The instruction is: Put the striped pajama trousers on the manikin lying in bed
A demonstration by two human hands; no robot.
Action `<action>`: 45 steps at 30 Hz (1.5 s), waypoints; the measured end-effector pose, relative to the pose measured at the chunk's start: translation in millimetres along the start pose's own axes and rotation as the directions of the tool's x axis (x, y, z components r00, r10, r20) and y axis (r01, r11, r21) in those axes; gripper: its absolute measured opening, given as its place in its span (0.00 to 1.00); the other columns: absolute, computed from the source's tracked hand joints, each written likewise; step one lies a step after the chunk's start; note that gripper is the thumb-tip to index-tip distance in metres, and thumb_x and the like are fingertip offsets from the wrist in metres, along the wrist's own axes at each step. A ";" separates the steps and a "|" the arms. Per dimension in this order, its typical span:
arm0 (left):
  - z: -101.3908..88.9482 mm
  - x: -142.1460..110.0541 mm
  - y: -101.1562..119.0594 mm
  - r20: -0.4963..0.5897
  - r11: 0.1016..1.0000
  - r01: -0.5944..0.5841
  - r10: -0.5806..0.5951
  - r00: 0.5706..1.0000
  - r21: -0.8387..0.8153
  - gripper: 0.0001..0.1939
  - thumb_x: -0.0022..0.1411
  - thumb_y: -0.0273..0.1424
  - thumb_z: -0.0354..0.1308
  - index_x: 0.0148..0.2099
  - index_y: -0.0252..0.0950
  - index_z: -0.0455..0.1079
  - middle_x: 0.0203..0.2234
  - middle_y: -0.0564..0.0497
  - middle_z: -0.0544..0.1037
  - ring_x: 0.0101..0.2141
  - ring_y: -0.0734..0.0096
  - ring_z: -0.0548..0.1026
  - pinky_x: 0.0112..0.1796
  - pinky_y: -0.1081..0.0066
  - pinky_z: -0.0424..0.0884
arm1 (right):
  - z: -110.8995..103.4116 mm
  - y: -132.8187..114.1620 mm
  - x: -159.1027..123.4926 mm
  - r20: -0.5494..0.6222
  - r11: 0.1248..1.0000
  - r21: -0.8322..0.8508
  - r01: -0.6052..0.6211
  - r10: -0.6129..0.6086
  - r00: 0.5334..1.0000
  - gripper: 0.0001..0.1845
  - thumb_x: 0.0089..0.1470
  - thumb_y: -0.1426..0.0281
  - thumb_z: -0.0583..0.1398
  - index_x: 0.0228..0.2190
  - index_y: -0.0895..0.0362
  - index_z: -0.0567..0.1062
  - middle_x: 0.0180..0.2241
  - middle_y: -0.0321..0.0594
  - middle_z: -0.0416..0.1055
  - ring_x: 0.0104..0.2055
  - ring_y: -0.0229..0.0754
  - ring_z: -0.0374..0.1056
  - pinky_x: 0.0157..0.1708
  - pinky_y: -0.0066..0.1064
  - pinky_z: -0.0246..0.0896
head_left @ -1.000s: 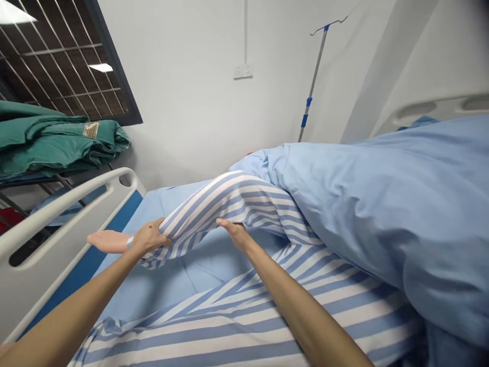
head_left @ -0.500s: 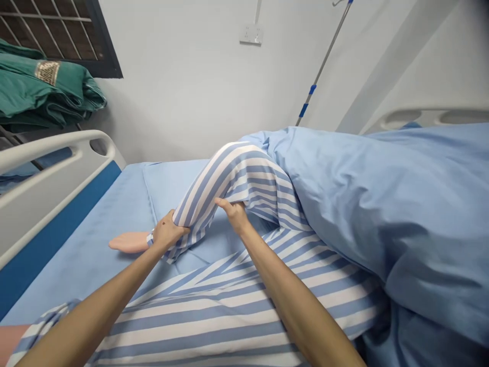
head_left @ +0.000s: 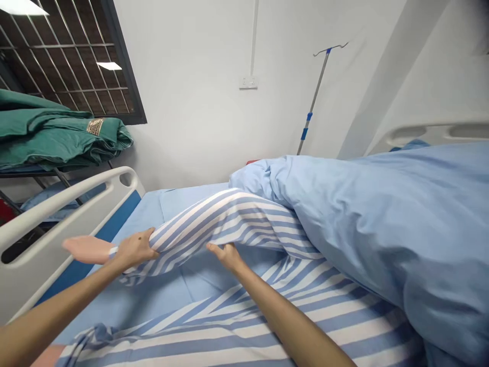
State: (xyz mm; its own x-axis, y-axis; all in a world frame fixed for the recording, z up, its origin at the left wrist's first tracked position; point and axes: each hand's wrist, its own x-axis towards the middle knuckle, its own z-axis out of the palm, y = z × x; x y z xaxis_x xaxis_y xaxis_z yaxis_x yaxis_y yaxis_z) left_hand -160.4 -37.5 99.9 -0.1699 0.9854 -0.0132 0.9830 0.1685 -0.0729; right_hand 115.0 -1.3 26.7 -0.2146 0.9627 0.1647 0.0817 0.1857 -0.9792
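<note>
A bent leg in blue-and-white striped trousers (head_left: pixel 225 216) is raised off the bed, its knee the highest point. My left hand (head_left: pixel 135 248) is closed round the lower leg just above the ankle, over the trouser cuff. The bare, smooth pinkish foot (head_left: pixel 87 250) points left, held above the sheet near the footboard. Under the knee, my right hand (head_left: pixel 228 256) grips from below, its thumb out on the near side and its other fingers hidden behind the cloth. The other striped leg (head_left: pixel 183 339) lies flat along the near side of the bed.
A blue quilt (head_left: pixel 355 214) covers the body to the right. The white footboard (head_left: pixel 72 214) stands at left, with folded green cloth (head_left: pixel 57 135) on a rack beyond. A drip stand (head_left: pixel 315 97) rises behind the bed near the wall.
The knee has straightened somewhat and lowered. My left hand has drawn the ankle and foot left, toward the footboard; my right hand stays under the knee. The camera view has tilted upward.
</note>
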 end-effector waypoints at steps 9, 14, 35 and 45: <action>-34.1 -1.4 -63.9 0.114 0.940 -0.161 0.132 0.985 0.302 0.30 0.41 0.42 0.53 0.49 0.41 0.63 0.37 0.44 0.76 0.37 0.53 0.73 0.32 0.65 0.64 | 39.3 22.0 -20.0 0.311 0.843 0.393 -0.368 0.255 0.916 0.18 0.42 0.59 0.61 0.32 0.58 0.77 0.40 0.40 0.71 0.47 0.46 0.63 0.46 0.37 0.61; -2.0 8.4 -80.3 0.123 0.945 -0.171 0.141 0.982 0.280 0.31 0.41 0.41 0.53 0.51 0.41 0.63 0.37 0.42 0.76 0.36 0.52 0.73 0.32 0.63 0.64 | 36.7 19.5 -17.0 0.377 0.777 0.475 -0.414 0.246 0.893 0.12 0.40 0.64 0.62 0.28 0.59 0.75 0.41 0.43 0.69 0.49 0.47 0.59 0.41 0.36 0.64; 90.7 40.2 -96.2 0.265 0.933 -0.290 0.231 0.936 0.213 0.30 0.41 0.40 0.55 0.49 0.38 0.64 0.39 0.41 0.74 0.38 0.49 0.71 0.37 0.58 0.63 | 7.3 46.5 4.3 0.601 0.731 -0.674 0.107 0.458 0.655 0.28 0.43 0.63 0.57 0.49 0.57 0.67 0.33 0.37 0.73 0.31 0.38 0.66 0.27 0.25 0.55; 18.5 62.3 -104.9 0.261 0.986 -0.051 0.092 0.961 -0.161 0.38 0.42 0.52 0.54 0.54 0.40 0.58 0.44 0.47 0.72 0.44 0.62 0.69 0.40 0.69 0.65 | 11.7 36.8 2.4 0.627 0.686 -0.695 0.214 0.434 0.647 0.29 0.42 0.64 0.57 0.49 0.57 0.68 0.34 0.38 0.73 0.32 0.40 0.66 0.28 0.26 0.55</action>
State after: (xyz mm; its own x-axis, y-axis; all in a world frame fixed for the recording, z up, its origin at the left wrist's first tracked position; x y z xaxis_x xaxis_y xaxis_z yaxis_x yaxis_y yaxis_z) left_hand -275.4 5.7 88.3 -0.0905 0.9558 -0.2797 0.9887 0.1198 0.0896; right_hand 106.0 5.6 -10.4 -0.7137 0.5801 -0.3926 0.6869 0.4698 -0.5545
